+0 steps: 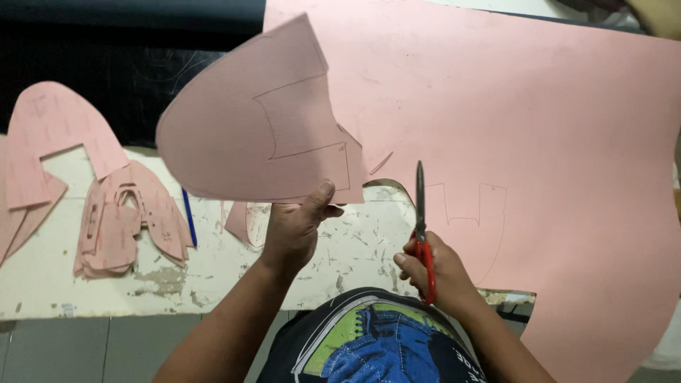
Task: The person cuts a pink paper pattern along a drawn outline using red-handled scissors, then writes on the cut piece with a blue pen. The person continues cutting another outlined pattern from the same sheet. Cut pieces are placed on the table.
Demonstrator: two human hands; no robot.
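Cut piece: pink card piece (241, 135), curved edge, pencil lines, above the bench (213, 276).
Left hand (294, 227): grip pinching its bottom edge.
Right hand (433, 273): grip wrapped round red-handled scissors (422, 227), blades together.
Big sheet: flat pink card sheet (539, 142), right of the cut piece.

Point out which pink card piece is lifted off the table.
The curved pink piece pinched in the left hand; the other cut pieces lie flat on the table.

Soft, even overhead light, faint shadows, dark top-left corner, slight wide-angle bending at edges.
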